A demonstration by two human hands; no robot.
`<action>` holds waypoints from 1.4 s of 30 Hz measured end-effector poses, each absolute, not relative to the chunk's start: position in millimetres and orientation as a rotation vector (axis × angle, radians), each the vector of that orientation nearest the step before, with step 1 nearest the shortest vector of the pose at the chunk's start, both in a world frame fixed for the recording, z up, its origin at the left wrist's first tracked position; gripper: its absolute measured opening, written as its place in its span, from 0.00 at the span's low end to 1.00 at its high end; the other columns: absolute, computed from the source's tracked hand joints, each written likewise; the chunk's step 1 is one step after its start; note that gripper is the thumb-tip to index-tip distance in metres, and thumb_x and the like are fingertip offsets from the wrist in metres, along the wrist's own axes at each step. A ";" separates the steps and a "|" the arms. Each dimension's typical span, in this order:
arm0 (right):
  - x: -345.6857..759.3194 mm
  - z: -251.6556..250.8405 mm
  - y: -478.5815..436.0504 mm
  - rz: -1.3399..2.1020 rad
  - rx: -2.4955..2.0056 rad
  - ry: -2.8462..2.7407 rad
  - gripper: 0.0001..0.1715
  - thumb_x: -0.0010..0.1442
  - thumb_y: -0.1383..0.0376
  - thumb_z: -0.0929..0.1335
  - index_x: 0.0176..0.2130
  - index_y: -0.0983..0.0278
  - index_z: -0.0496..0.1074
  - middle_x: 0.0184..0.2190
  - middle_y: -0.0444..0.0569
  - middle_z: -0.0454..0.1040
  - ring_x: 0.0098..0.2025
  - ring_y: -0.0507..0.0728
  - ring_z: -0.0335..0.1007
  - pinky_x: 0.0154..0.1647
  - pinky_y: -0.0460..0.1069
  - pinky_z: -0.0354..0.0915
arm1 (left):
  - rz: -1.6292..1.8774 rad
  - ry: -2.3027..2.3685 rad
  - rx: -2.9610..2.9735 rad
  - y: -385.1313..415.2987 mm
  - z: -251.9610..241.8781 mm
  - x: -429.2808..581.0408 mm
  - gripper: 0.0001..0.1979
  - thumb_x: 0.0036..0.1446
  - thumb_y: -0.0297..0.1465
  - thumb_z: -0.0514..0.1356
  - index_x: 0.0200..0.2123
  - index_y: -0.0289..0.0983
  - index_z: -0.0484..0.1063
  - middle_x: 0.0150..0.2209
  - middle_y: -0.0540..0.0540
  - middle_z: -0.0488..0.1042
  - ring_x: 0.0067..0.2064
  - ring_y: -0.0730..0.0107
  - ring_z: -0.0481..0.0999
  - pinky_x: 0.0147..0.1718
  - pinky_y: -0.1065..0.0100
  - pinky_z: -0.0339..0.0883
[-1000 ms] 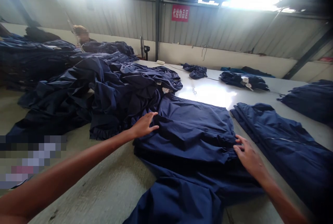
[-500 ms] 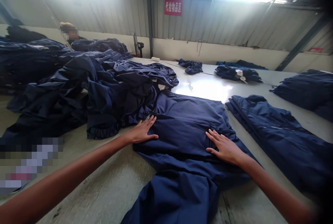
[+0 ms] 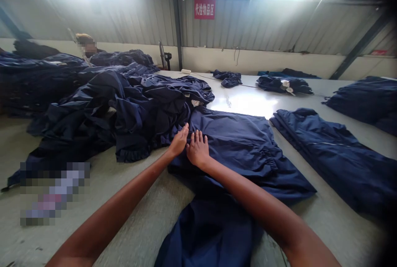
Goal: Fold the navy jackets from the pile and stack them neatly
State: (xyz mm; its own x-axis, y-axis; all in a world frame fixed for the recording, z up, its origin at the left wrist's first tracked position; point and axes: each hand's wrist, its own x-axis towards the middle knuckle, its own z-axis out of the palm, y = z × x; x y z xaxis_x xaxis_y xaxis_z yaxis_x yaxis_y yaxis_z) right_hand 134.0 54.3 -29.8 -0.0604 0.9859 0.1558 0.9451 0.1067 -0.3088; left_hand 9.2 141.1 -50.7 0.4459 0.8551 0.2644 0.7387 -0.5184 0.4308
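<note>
A navy blue garment (image 3: 235, 138) lies spread on the pale table in front of me, with a gathered elastic cuff showing at its right. Its lower part (image 3: 204, 234) hangs toward me over the near side. My left hand (image 3: 180, 140) is at the garment's left edge, fingers straight and held together, thumb side up. Right beside it, my right hand (image 3: 197, 149) lies palm down on the cloth with its fingers stretched out. Neither hand grips anything that I can see.
A large heap of crumpled navy garments (image 3: 136, 109) borders the left side. To the right lie a folded navy garment (image 3: 325, 147) and a dark pile (image 3: 366, 101). Smaller bundles (image 3: 283, 85) sit farther back on the table (image 3: 139, 200). A person (image 3: 87, 45) is behind the heap.
My right hand has swept left across the garment to meet my left hand, uncovering a gathered cuff. The left hand has turned more on edge and shifted slightly.
</note>
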 end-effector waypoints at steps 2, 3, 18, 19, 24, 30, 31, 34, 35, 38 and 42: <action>135.0 -50.4 55.1 0.202 -1.943 -2.071 0.41 0.74 0.56 0.56 0.74 0.80 0.52 0.76 0.68 0.45 0.79 0.70 0.36 0.76 0.66 0.35 | 0.565 1.356 2.489 133.3 -63.7 5.8 0.30 0.74 0.33 0.39 0.75 0.35 0.53 0.73 0.38 0.59 0.76 0.56 0.53 0.73 0.44 0.47; 137.1 -58.7 54.2 0.205 -1.948 -2.072 0.41 0.74 0.56 0.56 0.74 0.80 0.51 0.76 0.69 0.45 0.79 0.69 0.37 0.76 0.65 0.34 | 0.523 1.348 2.507 129.0 -70.3 3.2 0.30 0.73 0.33 0.42 0.75 0.36 0.55 0.73 0.38 0.60 0.76 0.54 0.53 0.73 0.41 0.45; 154.9 -40.4 86.3 0.151 -1.601 -2.378 0.34 0.74 0.60 0.57 0.74 0.63 0.56 0.78 0.48 0.47 0.79 0.58 0.38 0.77 0.57 0.41 | 0.568 1.294 2.650 70.4 -88.9 -56.4 0.31 0.74 0.42 0.48 0.74 0.34 0.54 0.75 0.34 0.54 0.76 0.52 0.51 0.74 0.47 0.47; 157.2 -40.7 92.7 0.166 -1.565 -2.428 0.34 0.75 0.59 0.57 0.74 0.63 0.57 0.77 0.49 0.48 0.79 0.58 0.40 0.77 0.58 0.40 | 0.513 1.285 2.667 63.8 -92.8 -58.5 0.32 0.74 0.43 0.47 0.74 0.34 0.54 0.75 0.33 0.54 0.77 0.52 0.51 0.74 0.45 0.46; 165.4 -55.8 108.6 0.235 -1.584 -2.471 0.34 0.76 0.56 0.56 0.75 0.64 0.55 0.77 0.54 0.50 0.78 0.60 0.43 0.76 0.63 0.41 | 0.367 1.313 2.699 50.3 -101.3 -60.6 0.37 0.73 0.49 0.47 0.75 0.31 0.53 0.76 0.32 0.51 0.77 0.49 0.49 0.74 0.46 0.46; 166.1 -44.1 111.0 0.293 -1.641 -2.408 0.34 0.76 0.58 0.55 0.75 0.64 0.55 0.77 0.51 0.49 0.78 0.57 0.42 0.76 0.59 0.42 | 0.276 1.307 2.650 67.0 -74.1 -61.3 0.35 0.68 0.51 0.54 0.69 0.34 0.66 0.71 0.33 0.63 0.72 0.45 0.62 0.68 0.49 0.59; 167.2 -38.0 110.1 0.288 -1.679 -2.361 0.34 0.76 0.59 0.54 0.75 0.66 0.53 0.78 0.52 0.47 0.78 0.58 0.41 0.76 0.59 0.43 | 0.286 1.329 2.630 73.6 -65.5 -57.6 0.32 0.68 0.51 0.55 0.66 0.37 0.70 0.67 0.34 0.69 0.69 0.45 0.68 0.66 0.50 0.63; 172.8 -23.2 98.0 0.233 -1.818 -2.184 0.37 0.75 0.61 0.52 0.76 0.72 0.47 0.79 0.59 0.39 0.79 0.64 0.36 0.75 0.63 0.44 | 0.420 1.431 2.590 94.4 -39.8 -34.5 0.27 0.72 0.46 0.49 0.64 0.40 0.72 0.62 0.37 0.76 0.64 0.45 0.74 0.63 0.50 0.66; 174.9 -21.6 90.5 0.216 -1.853 -2.143 0.36 0.75 0.61 0.52 0.76 0.71 0.49 0.79 0.59 0.39 0.79 0.67 0.35 0.75 0.65 0.43 | 0.484 1.456 2.587 100.1 -33.6 -23.5 0.27 0.74 0.44 0.47 0.67 0.39 0.69 0.65 0.37 0.73 0.66 0.45 0.71 0.65 0.49 0.64; 179.1 -29.9 63.0 0.207 -1.946 -2.097 0.33 0.74 0.58 0.56 0.73 0.61 0.61 0.78 0.55 0.46 0.78 0.73 0.38 0.73 0.74 0.41 | 0.622 1.491 2.586 109.3 -29.9 11.0 0.29 0.74 0.36 0.43 0.74 0.34 0.57 0.73 0.35 0.59 0.74 0.45 0.57 0.70 0.45 0.54; 177.7 -54.5 36.7 0.204 -2.007 -2.076 0.32 0.76 0.56 0.56 0.73 0.57 0.60 0.77 0.52 0.51 0.77 0.72 0.42 0.72 0.77 0.40 | 0.538 1.415 2.607 107.1 -55.4 36.9 0.29 0.72 0.34 0.47 0.73 0.36 0.60 0.73 0.36 0.59 0.76 0.46 0.53 0.71 0.41 0.51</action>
